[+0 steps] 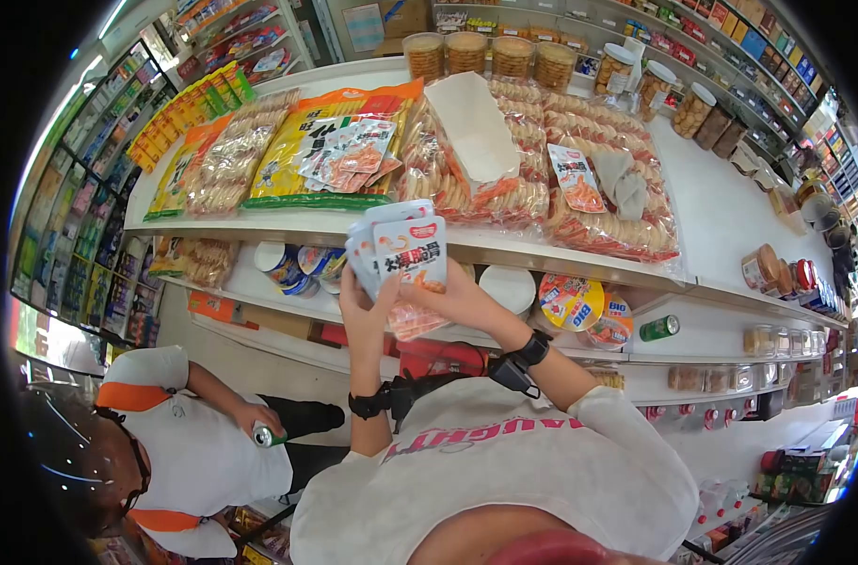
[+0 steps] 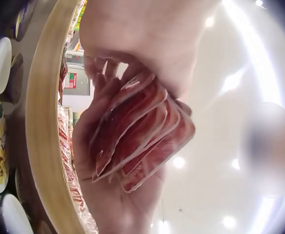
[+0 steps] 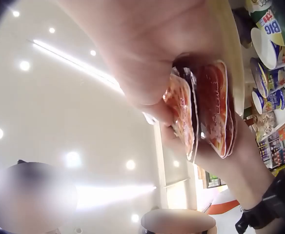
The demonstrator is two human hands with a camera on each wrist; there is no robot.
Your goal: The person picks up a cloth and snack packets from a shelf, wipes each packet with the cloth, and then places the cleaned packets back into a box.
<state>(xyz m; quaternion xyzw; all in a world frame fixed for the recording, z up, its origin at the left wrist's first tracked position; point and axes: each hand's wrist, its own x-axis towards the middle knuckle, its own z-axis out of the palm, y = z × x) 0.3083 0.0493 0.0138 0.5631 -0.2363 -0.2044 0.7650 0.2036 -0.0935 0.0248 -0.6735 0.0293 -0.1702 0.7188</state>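
Observation:
Both hands meet in front of the chest around a fanned bunch of small white-and-red snack packets (image 1: 410, 247). My left hand (image 1: 361, 303) grips the bunch from the left, its thumb across the front. From the right side my right hand (image 1: 450, 296) pinches the lower part of the front packets. Their reddish printed backs (image 2: 137, 126) spread apart in the left wrist view. In the right wrist view the bunch (image 3: 215, 109) stands in two groups with a gap between. On the shelf beyond, a pile of similar packets (image 1: 353, 155) lies on a yellow snack bag (image 1: 278, 179).
Large clear bags of round crackers (image 1: 608, 231) cover the shelf top, with one packet (image 1: 576, 179) and a cardboard piece (image 1: 474, 127) on them. Instant noodle bowls (image 1: 570, 299) stand on the shelf below. At left, another person (image 1: 198, 424) holds a green can (image 1: 265, 434).

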